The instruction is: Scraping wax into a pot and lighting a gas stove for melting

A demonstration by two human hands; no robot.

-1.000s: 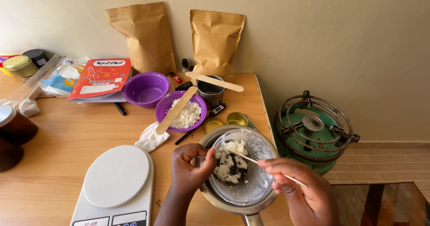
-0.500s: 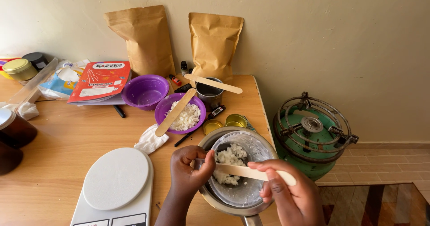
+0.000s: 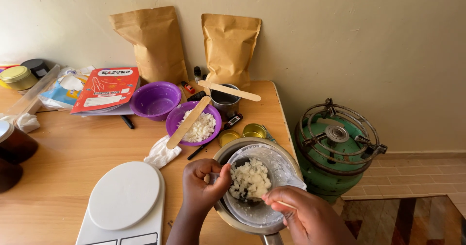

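Surface: light wooden table (image 3: 73, 152), butted against a cream wall (image 3: 340, 31) at 12 o'clock. Tiled floor at 3 o'clock, with a green gas burner (image 3: 340, 148) standing on it beside the table edge.

Count, on the table:
- Brown paper pouches: two (image 3: 150, 43), (image 3: 229, 48), upright against the wall.
- Purple bowls: two. One (image 3: 155, 99) empty; the other (image 3: 194, 123) holds white flakes, with a wooden stick (image 3: 189, 122) laid across it.
- Small metal cup (image 3: 225, 101): one, a second flat wooden stick resting on its rim.
- Small gold tins: two (image 3: 256, 130), (image 3: 228, 137).
- White kitchen scale (image 3: 124, 199): one, at 7 o'clock.
- Red exercise book (image 3: 107, 89): one, at 10 o'clock.
- Crumpled white tissue (image 3: 160, 152): one.

Hands: at 6 o'clock, a steel pot (image 3: 228, 150) carries a clear measuring jug (image 3: 279, 169) with white wax flakes (image 3: 250, 179) inside. Left hand (image 3: 204, 184) is closed around the jug's handle at its 9 o'clock side. Right hand (image 3: 303, 216) pinches a stirring stick (image 3: 286, 205), mostly hidden by the fingers, with its tip in the flakes.
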